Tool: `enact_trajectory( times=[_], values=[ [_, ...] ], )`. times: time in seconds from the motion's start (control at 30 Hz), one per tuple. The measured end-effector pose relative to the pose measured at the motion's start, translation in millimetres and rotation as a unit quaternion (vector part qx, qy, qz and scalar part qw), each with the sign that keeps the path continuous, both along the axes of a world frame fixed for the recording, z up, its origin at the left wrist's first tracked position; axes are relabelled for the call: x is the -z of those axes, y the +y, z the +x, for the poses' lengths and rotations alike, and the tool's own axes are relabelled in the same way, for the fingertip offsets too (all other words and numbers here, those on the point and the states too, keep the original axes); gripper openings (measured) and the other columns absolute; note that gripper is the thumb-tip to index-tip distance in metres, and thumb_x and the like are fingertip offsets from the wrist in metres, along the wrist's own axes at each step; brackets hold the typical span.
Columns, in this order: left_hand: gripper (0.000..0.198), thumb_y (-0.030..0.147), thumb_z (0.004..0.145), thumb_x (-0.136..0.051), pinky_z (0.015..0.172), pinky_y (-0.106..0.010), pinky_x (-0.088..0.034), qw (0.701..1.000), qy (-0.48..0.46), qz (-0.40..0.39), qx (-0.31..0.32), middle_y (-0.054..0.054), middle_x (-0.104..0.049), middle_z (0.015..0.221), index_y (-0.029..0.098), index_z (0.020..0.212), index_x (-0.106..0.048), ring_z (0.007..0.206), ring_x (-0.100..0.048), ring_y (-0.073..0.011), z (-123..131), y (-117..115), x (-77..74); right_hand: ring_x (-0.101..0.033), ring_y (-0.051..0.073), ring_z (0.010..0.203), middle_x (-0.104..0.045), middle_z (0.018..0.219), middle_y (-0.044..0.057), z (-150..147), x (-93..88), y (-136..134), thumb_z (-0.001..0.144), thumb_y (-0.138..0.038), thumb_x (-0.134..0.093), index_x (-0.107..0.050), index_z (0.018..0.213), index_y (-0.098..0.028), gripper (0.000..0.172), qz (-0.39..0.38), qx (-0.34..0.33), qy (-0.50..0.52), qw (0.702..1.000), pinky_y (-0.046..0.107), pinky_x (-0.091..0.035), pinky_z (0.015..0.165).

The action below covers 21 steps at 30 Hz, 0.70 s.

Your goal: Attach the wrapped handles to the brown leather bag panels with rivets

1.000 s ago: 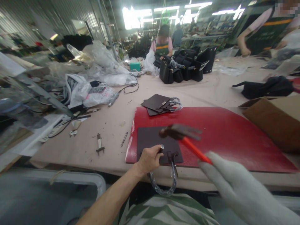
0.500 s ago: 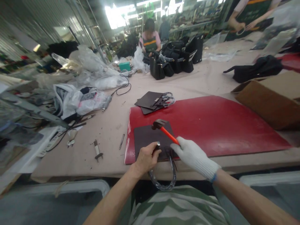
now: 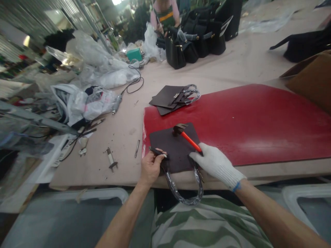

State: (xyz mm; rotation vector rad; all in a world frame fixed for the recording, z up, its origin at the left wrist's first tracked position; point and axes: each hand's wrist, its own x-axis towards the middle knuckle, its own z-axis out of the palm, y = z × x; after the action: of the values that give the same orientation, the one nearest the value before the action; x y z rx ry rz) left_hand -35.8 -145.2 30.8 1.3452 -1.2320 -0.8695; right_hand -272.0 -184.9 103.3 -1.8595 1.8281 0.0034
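A dark brown leather panel (image 3: pixel 176 148) lies at the left end of a red sheet (image 3: pixel 248 127). Its looped handle (image 3: pixel 184 199), wrapped in clear plastic, hangs over the table's front edge. My bare left hand (image 3: pixel 150 168) is closed around a short dark rod-shaped tool (image 3: pixel 156 151), tilted over the panel's lower left corner; the fingers partly cover it. In its white knit glove, my right hand (image 3: pixel 218 163) grips a claw hammer (image 3: pixel 190 140) by the orange handle. The hammer's dark head is over the middle of the panel, and the gloved fingers are beside the handle's right end.
Behind the panel lie more brown panels (image 3: pixel 168 98) with wrapped handles. A thin metal rod (image 3: pixel 137 148) and a forked metal tool (image 3: pixel 111 160) lie to the left. Black handbags (image 3: pixel 196 41), plastic bags (image 3: pixel 103 69) and a brown box (image 3: pixel 310 77) stand farther off. A co-worker (image 3: pixel 165 15) is across the table.
My left hand has shifted left to the panel's corner, and its tool has tipped from near upright to slanted. The hammer remains in my right hand. The view has tilted downward.
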Motion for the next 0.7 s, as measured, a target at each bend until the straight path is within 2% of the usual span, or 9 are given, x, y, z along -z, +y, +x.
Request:
enact_trajectory(
  times=[0.17, 0.4, 0.63, 0.7],
  values=[
    [0.012, 0.022, 0.088, -0.062, 0.081, -0.025, -0.059, 0.996, -0.077, -0.034, 0.028, -0.005, -0.078, 0.092, 0.016, 0.094, -0.071, 0.087, -0.074, -0.0153, -8.2, 8.1, -1.8, -0.053, 0.018, 0.064, -0.060, 0.072, 0.005, 0.9, 1.7, 0.0, 0.089, -0.049, -0.052, -0.058, 0.089, -0.019, 0.031, 0.005, 0.011, 0.001, 1.000, 0.029, -0.025, 0.056],
    [0.012, 0.021, 0.089, -0.061, 0.076, -0.024, -0.060, 0.995, -0.068, -0.039, 0.067, -0.005, -0.078, 0.090, 0.016, 0.093, -0.072, 0.084, -0.074, -0.0155, -19.0, 5.4, -8.0, -0.049, 0.016, 0.060, -0.057, 0.070, 0.003, 1.7, 1.2, -0.1, 0.089, -0.049, -0.053, -0.055, 0.086, -0.020, 0.029, 0.012, 0.019, -0.005, 1.000, 0.029, -0.024, 0.056],
    [0.011, 0.022, 0.089, -0.062, 0.081, -0.027, -0.059, 0.997, -0.065, -0.040, -0.002, -0.005, -0.077, 0.092, 0.016, 0.094, -0.070, 0.087, -0.073, -0.0162, -20.7, 8.2, 0.7, -0.050, 0.017, 0.060, -0.058, 0.069, 0.003, 1.0, 2.1, 0.6, 0.090, -0.048, -0.052, -0.056, 0.087, -0.020, 0.028, 0.011, 0.016, -0.001, 1.000, 0.029, -0.025, 0.056],
    [0.012, 0.023, 0.090, -0.062, 0.081, -0.027, -0.059, 0.998, -0.060, -0.037, 0.002, -0.005, -0.077, 0.093, 0.016, 0.094, -0.070, 0.087, -0.073, -0.0166, -19.5, 9.0, 2.9, -0.050, 0.017, 0.060, -0.058, 0.069, 0.003, 1.0, 3.2, 0.2, 0.090, -0.049, -0.052, -0.055, 0.087, -0.021, 0.029, 0.012, 0.018, 0.002, 1.000, 0.029, -0.025, 0.056]
  ],
)
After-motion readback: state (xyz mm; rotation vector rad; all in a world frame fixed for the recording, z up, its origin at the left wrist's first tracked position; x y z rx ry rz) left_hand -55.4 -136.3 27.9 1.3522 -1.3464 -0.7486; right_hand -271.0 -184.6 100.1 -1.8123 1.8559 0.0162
